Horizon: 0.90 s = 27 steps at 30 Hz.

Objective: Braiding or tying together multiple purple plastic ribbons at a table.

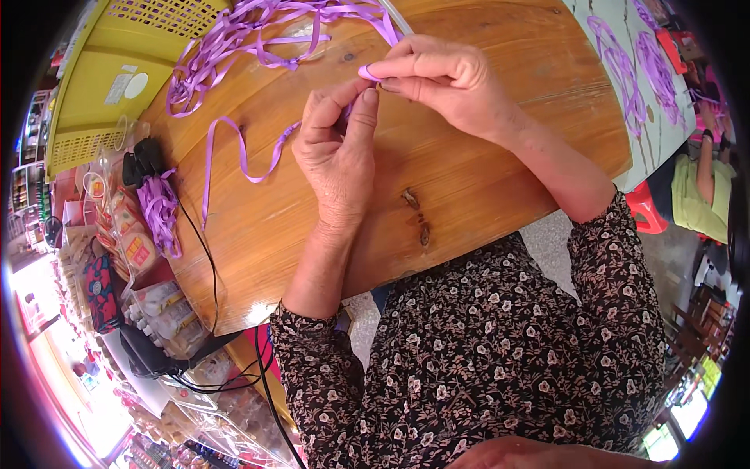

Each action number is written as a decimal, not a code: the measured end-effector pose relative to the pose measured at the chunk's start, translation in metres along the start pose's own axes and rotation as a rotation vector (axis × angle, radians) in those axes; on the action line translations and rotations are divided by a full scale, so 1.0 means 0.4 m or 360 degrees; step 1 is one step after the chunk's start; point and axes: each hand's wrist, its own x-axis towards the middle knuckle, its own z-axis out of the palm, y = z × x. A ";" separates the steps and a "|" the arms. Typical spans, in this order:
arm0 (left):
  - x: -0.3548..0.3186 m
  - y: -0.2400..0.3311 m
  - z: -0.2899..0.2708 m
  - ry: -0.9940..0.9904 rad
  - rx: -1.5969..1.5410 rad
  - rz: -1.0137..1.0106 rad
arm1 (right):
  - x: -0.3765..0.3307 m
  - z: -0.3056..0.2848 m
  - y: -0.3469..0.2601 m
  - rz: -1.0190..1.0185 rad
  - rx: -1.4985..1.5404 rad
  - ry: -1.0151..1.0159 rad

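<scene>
Left hand (336, 160) and right hand (469, 94) pinch a purple ribbon (366, 72) in their fingers (414, 67) above the table (469, 180); open wood runs between the forearms to the near edge

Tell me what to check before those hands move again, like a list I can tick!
1. Left hand has a grip: ok, its thumb and finger pinch the purple ribbon.
2. Right hand has a grip: ok, its fingertips hold the ribbon too.
3. Ribbon between the fingers is neat: cannot tell, the fingers hide most of it.
4. Loose strand has slack: ok, it curves across the wooden table.
5. Ribbon heap is tidy: not ok, its loops overlap in a jumble.
6. Black cable is away from the fingers: ok, it hangs near the table's left edge.
</scene>
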 end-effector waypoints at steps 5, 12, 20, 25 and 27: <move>-0.008 0.015 0.021 0.0046 -0.0360 -0.0372 | -0.007 0.012 -0.006 -0.0215 -0.0477 0.0104; -0.004 0.018 0.015 0.0109 -0.0317 -0.0307 | -0.007 0.027 -0.030 0.0176 -0.0254 0.0137; -0.005 0.034 0.015 0.0113 -0.0615 -0.0518 | 0.002 -0.004 0.017 0.0511 0.0495 -0.0164; 0.002 0.032 -0.004 -0.0062 -0.0318 -0.0630 | 0.006 -0.022 0.011 -0.0330 -0.0566 -0.0078; 0.013 0.039 -0.014 -0.0133 -0.0294 -0.0730 | 0.025 -0.049 0.010 -0.1301 -0.1378 -0.0119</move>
